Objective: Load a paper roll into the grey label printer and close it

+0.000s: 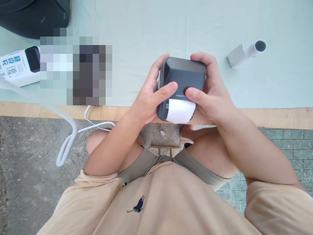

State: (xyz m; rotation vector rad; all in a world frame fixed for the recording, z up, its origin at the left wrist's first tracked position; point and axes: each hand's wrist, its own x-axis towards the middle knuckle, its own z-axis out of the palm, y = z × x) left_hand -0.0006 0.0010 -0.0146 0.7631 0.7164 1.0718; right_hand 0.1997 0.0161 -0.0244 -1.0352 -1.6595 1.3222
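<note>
1. Pale green table (151, 29) fills the upper frame, its wooden edge above grey paving
2. Both hands hold a dark grey printer (182, 88) at centre, white paper at its lower face
3. Left hand (149, 98) grips its left side, thumb across the front
4. Right hand (211, 93) clasps its right side
5. White tube (245, 54) upper right; white cable (66, 130) lower left

**Where things lie around the tabletop edge**

We see the label printer (182, 88) held between 2 hands above the near edge of the tabletop (151, 29), the left hand (149, 98) on its left side, the right hand (210, 91) on its right. A paper strip (179, 111) sits on the printer's near face. Far right on the tabletop lies a small tube (246, 52). Far left lies a box (18, 67), a bag (34, 14) behind it. A cable (66, 130) hangs off the left edge over the floor (29, 182).
</note>
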